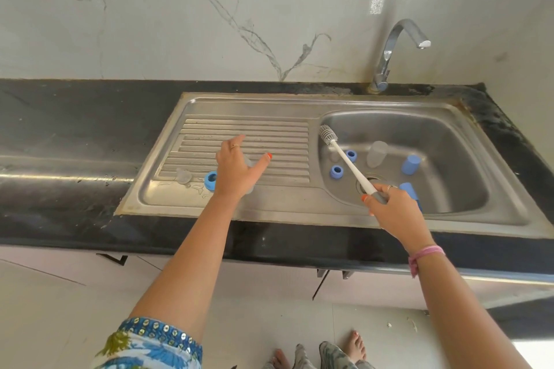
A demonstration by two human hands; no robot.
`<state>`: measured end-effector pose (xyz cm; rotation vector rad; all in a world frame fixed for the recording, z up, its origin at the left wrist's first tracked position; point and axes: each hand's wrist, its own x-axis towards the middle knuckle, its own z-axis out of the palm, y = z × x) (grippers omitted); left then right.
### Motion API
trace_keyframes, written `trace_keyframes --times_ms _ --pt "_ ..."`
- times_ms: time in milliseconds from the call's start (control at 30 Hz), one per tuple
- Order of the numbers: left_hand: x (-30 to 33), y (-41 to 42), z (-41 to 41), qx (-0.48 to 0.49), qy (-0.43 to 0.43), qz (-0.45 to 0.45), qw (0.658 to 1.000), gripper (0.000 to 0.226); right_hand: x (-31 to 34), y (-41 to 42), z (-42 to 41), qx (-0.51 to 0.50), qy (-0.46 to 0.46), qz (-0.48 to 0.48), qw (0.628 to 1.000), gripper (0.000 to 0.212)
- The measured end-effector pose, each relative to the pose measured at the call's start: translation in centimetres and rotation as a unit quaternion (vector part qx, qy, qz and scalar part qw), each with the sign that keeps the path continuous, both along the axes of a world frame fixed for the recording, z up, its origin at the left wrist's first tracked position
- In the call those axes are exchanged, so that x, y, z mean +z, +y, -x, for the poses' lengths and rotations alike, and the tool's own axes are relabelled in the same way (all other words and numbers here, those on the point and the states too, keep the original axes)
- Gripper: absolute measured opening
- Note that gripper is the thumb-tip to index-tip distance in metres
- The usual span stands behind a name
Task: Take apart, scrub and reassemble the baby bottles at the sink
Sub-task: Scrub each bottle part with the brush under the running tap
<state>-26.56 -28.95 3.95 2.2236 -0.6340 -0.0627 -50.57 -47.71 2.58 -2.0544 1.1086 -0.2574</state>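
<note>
bottles seen dismantled: blue rings [336, 171], caps in basin; reassembly pending. bottle brush [347, 162] gripped by right hand [389, 204]; left hand [239, 169] spread over clear bottle [248, 161], hold unclear.

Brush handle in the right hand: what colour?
White shaft with a grey grip on the brush, clearest in the head view.

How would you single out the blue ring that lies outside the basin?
Start at the steel sink's ribbed draining board, left of the basin. At its near edge, just left of the left hand, lies a blue plastic screw ring. Unlike the other blue rings, it sits beside a clear silicone teat.
</note>
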Motion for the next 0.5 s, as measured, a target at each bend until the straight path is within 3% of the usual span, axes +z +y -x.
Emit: trace_keyframes --times_ms 400,500 --pt "2.0 -10.3 5.0 -0.106 -0.116 -0.039 0.987 0.049 -0.8 -7.5 5.4 -0.058 -0.009 -0.028 0.998 0.025" --pt "1.1 -14.2 7.3 -0.152 -0.076 -0.061 0.984 0.049 -1.3 -10.8 7.0 -0.061 -0.008 -0.043 0.997 0.024"
